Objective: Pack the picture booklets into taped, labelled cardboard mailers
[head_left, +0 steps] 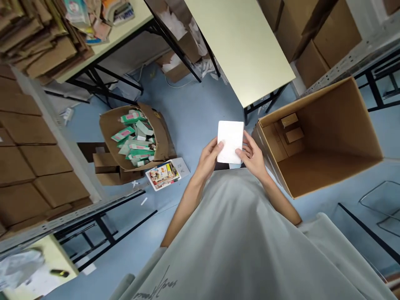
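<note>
Both my hands hold a small white box [230,141] in front of my chest, above the blue floor. My left hand [210,157] grips its left edge, thumb on the white face. My right hand [252,156] closes on its right edge, fingers wrapped behind. A large open cardboard box [325,166] stands just right of my right hand, with two small brown boxes [290,128] in its far corner. My grey shirt hides whatever lies below the hands.
A torn cardboard box [111,123] full of green and pink packets sits on the floor at left, with a colourful pack [163,174] beside it. A pale table [243,46] stands ahead. Shelves of brown cartons [34,154] line the left.
</note>
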`<action>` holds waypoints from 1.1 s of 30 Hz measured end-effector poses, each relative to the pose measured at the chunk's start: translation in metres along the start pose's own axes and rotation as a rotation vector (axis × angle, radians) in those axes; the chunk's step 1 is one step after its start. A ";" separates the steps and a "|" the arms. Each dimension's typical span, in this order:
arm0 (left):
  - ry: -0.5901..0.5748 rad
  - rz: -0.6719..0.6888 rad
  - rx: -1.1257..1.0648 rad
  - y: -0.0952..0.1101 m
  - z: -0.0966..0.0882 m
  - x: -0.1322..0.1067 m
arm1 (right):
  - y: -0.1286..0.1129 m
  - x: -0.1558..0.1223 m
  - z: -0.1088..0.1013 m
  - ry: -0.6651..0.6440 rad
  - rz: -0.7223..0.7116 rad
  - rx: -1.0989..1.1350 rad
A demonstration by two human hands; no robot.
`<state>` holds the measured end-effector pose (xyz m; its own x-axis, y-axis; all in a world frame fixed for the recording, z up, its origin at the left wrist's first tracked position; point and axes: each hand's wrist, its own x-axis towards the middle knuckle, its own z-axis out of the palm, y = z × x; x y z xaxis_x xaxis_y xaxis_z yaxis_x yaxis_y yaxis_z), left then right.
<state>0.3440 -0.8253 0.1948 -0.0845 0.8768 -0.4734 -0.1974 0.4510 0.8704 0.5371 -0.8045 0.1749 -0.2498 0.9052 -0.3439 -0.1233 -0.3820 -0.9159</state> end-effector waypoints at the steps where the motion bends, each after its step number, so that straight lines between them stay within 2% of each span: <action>1: 0.006 0.006 0.000 0.008 -0.010 0.017 | -0.006 0.019 0.009 0.000 -0.003 -0.015; 6: -0.021 0.067 0.050 0.042 -0.058 0.118 | -0.020 0.116 0.052 0.070 -0.028 -0.056; 10: -0.152 0.034 0.040 0.075 -0.095 0.208 | -0.023 0.200 0.088 0.157 0.005 -0.046; 14: -0.300 0.016 0.098 0.108 -0.132 0.304 | -0.027 0.283 0.119 0.224 0.026 0.059; 18: -0.439 0.033 0.204 0.123 -0.152 0.401 | -0.031 0.356 0.133 0.320 -0.005 0.153; 20: -0.464 0.058 0.314 0.124 -0.150 0.445 | -0.029 0.390 0.130 0.371 0.047 0.199; 25: -0.344 0.184 0.843 0.138 -0.121 0.535 | -0.016 0.477 0.108 0.496 0.219 0.300; 28: -0.338 0.218 1.059 0.153 -0.101 0.576 | -0.009 0.527 0.097 0.548 0.266 0.322; 33: -0.322 0.138 1.248 0.166 -0.076 0.630 | -0.007 0.587 0.089 0.612 0.333 0.325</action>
<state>0.1835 -0.2104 0.0310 0.2407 0.8500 -0.4686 0.8475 0.0513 0.5283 0.3058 -0.2867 -0.0018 0.2410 0.6388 -0.7307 -0.4345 -0.6022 -0.6698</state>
